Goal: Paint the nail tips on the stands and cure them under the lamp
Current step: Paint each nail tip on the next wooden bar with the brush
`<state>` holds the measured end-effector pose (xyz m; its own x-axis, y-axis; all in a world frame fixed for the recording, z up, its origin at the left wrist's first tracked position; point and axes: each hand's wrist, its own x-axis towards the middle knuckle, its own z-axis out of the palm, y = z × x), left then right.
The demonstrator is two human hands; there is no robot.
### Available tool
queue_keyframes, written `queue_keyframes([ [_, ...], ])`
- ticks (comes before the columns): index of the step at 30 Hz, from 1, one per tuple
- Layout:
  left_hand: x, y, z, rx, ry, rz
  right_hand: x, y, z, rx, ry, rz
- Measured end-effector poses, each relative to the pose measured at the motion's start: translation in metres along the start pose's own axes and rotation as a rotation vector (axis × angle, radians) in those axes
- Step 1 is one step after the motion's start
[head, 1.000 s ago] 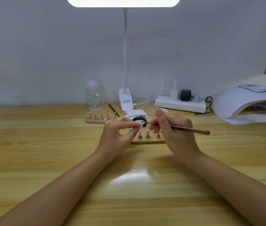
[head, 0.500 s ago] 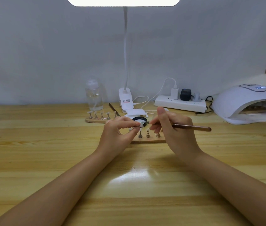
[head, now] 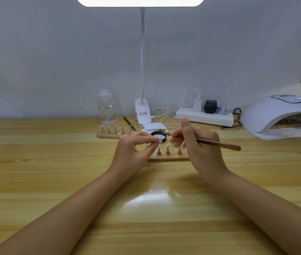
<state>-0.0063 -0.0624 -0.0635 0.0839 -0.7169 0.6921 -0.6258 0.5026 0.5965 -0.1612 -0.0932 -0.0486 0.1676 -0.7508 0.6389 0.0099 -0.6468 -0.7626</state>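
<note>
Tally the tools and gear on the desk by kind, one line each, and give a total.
Wooden stand boards: 2, far and near
Brushes: 2, held and lying
Lamps: 2, desk lamp and curing lamp
Clear bottle: 1
Power strip: 1
Open black jar: 1
Total: 9

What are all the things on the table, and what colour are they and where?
Table: one, light wood, under everything.
Desk lamp: one, white, clipped at the back middle.
Bottle: one, clear, back left of the lamp.
Power strip: one, white, back right, plugs in it.
Curing lamp: one, white, far right.
Far stand board: one, wood, five small stands, behind the left hand.
Near stand board: one, wood, between the hands.
Paint pot: one, black rim, white inside, middle.
Brush: one, brown, in the right hand.
Nail tip: one, white, in the left hand.
Left hand: pinches the nail tip.
Right hand: holds the brush.
</note>
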Motion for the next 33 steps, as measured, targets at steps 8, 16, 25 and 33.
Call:
queue_keyframes([
  [8, -0.0006, 0.0017, 0.0000, 0.004, 0.002, 0.003, 0.0003, -0.0013, -0.0008, 0.013, 0.006, 0.031],
  [16, 0.0006, 0.0007, -0.0015, -0.073, 0.043, -0.028, 0.0004, -0.0012, -0.0031, 0.025, 0.090, 0.095],
  [25, 0.0012, -0.0001, -0.0018, -0.049, 0.034, -0.032, -0.0040, -0.0016, 0.0019, 0.051, 0.046, 0.049],
  [33, 0.0018, 0.0009, -0.0009, -0.049, 0.043, -0.038, -0.0041, -0.0007, 0.0036, 0.052, -0.005, 0.057],
])
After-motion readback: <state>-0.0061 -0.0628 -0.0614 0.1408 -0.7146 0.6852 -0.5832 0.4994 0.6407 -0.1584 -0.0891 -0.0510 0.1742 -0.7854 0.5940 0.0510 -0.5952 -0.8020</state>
